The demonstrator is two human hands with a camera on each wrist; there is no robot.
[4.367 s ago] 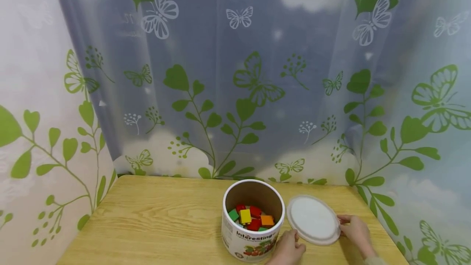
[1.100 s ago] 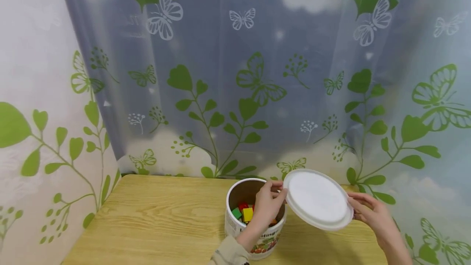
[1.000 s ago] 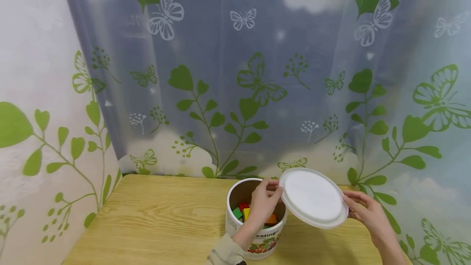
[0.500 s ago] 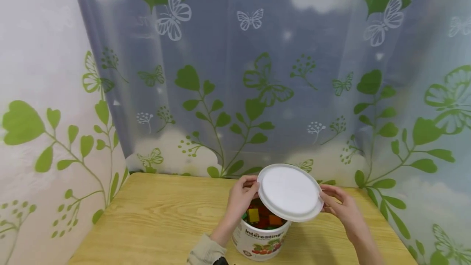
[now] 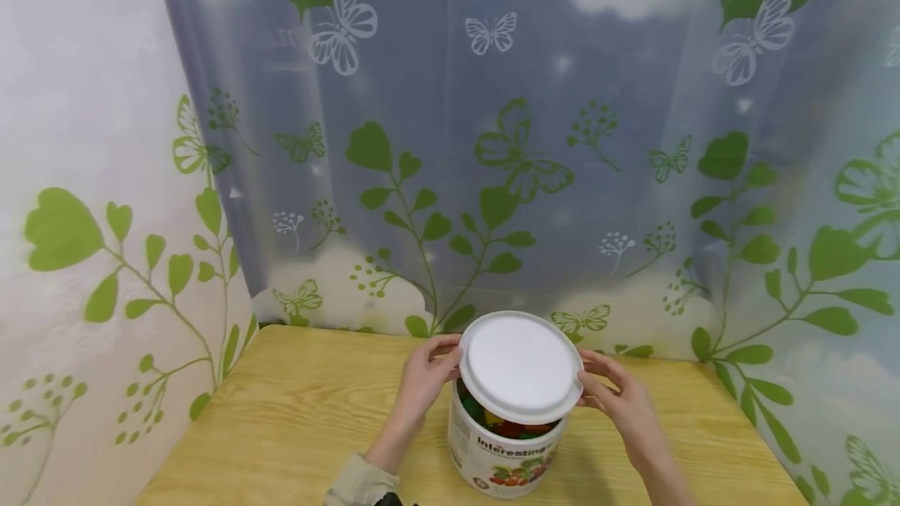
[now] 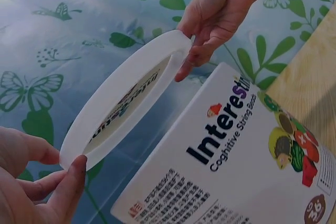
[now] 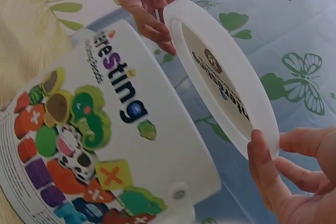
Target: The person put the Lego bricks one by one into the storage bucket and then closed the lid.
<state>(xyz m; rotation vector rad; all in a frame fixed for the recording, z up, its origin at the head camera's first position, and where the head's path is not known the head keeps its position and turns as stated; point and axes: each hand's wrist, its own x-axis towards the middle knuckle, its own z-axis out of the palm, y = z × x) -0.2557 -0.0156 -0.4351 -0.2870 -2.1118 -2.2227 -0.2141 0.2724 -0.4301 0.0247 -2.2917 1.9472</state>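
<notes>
A round white lid (image 5: pixel 523 364) is held between both hands above a white tub (image 5: pixel 502 459) printed "Interesting". My left hand (image 5: pixel 422 377) pinches the lid's left edge, thumb and fingers at its rim. On the opposite edge my right hand (image 5: pixel 619 393) pinches the rim too. Both wrist views show a gap between the lid (image 6: pixel 126 100) and the tub (image 7: pixel 115 129), with the lid's printed underside facing the tub. Coloured blocks (image 5: pixel 516 428) show in the tub below the lid's near edge; the others are hidden by it.
The tub stands on a light wooden table (image 5: pixel 323 404). Behind the table and along both sides hangs a curtain (image 5: pixel 422 139) printed with leaves and butterflies.
First the lid lay right of the tub by the right hand; both hands lifted it. Over the last second it has moved left over the tub, covering most of its mouth.
</notes>
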